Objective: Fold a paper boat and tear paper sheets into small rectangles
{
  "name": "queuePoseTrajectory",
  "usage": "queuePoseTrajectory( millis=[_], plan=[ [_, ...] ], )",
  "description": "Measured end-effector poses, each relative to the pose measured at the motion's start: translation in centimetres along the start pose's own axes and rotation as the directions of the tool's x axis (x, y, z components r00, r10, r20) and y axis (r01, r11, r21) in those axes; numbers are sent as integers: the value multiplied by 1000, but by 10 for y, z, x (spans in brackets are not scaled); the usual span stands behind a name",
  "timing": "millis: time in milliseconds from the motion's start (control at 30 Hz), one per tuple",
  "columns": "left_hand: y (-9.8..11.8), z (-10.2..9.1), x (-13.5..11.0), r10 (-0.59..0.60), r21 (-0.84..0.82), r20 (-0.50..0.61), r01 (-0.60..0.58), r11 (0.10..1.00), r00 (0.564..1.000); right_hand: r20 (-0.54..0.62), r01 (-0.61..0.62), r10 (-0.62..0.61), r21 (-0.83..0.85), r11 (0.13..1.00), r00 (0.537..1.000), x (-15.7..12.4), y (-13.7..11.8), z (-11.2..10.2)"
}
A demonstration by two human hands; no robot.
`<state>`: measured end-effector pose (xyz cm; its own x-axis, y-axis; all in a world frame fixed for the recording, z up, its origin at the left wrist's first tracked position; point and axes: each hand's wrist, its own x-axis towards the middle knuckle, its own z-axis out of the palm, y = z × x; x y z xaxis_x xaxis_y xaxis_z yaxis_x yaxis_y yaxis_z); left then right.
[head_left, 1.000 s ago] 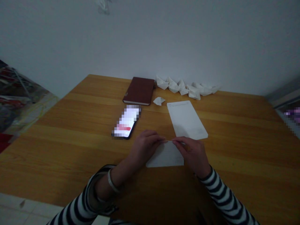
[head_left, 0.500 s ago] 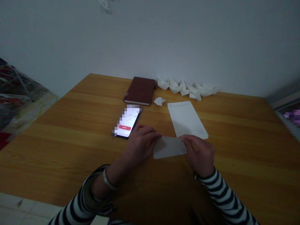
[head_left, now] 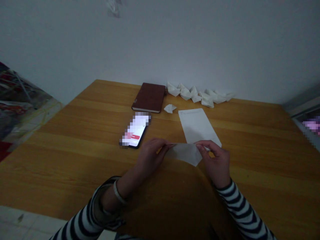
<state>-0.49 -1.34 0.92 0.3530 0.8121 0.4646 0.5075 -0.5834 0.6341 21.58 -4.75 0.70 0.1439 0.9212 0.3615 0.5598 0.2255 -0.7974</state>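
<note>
A white piece of paper (head_left: 185, 153) is stretched between my two hands, above the near part of the wooden table (head_left: 82, 143). My left hand (head_left: 151, 156) pinches its upper left corner between thumb and fingers. At the upper right corner, my right hand (head_left: 215, 161) grips it the same way. The lower edge hangs free, with its right corner pointing down. Just beyond my right hand lies a lined sheet of paper (head_left: 198, 125), its near corner partly behind my fingers. Left of my left hand, a phone (head_left: 136, 130) lies with its screen lit.
A dark red notebook (head_left: 150, 96) lies near the back edge. Several folded white paper shapes (head_left: 186, 92) stand in a row against the wall (head_left: 175, 40). One small folded paper piece (head_left: 170, 108) sits in front of them. Assorted clutter (head_left: 15, 93) is on the floor at left.
The held paper has tilted and bent, its lower right corner now hanging lower and its left part more covered by my left hand. Both hands have shifted only slightly.
</note>
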Motion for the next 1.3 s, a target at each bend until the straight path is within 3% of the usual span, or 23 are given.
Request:
queuePoseTrajectory(
  millis=[167,333,467,633,700,767,833,900,967,1033,1100,1167,1300],
  plan=[
    [-1,4,-8,179,97,36,-182,979,983,89,285,-280,-55,957,956,0,-14,8],
    [2,7,-12,219,43,-4,-218,975,976,79,344,-337,-103,933,938,-2,-25,12],
    [3,6,-10,174,-3,-105,-175,985,979,38,294,-291,-131,947,956,0,-17,8],
    [-9,-6,-4,41,39,-298,-31,999,954,-6,175,-180,-185,967,984,13,17,-16],
    [-16,-13,-1,-49,38,-421,71,997,906,-112,73,-101,-226,971,989,19,31,-29],
    [-21,-20,1,-94,55,-556,149,987,826,-252,-58,10,-185,981,968,24,37,-37],
    [-21,-22,2,-3,133,-607,106,985,795,-252,-148,128,-64,987,959,23,34,-36],
    [-16,-18,1,177,223,-502,-71,972,847,-40,-205,213,150,967,976,18,21,-24],
    [-8,-11,-1,353,253,-247,-291,923,903,186,-316,261,415,853,947,10,6,-6],
    [1,-2,-4,453,228,59,-454,861,889,231,-355,274,497,792,934,3,-4,11],
    [8,4,-5,488,183,270,-541,821,830,185,-351,299,474,808,936,-1,-7,22],
    [11,8,-6,503,130,352,-573,809,790,167,-362,322,435,824,932,-3,-5,27],
    [12,12,-6,503,81,373,-567,820,780,213,-428,371,437,791,904,-6,-2,32]
  ],
)
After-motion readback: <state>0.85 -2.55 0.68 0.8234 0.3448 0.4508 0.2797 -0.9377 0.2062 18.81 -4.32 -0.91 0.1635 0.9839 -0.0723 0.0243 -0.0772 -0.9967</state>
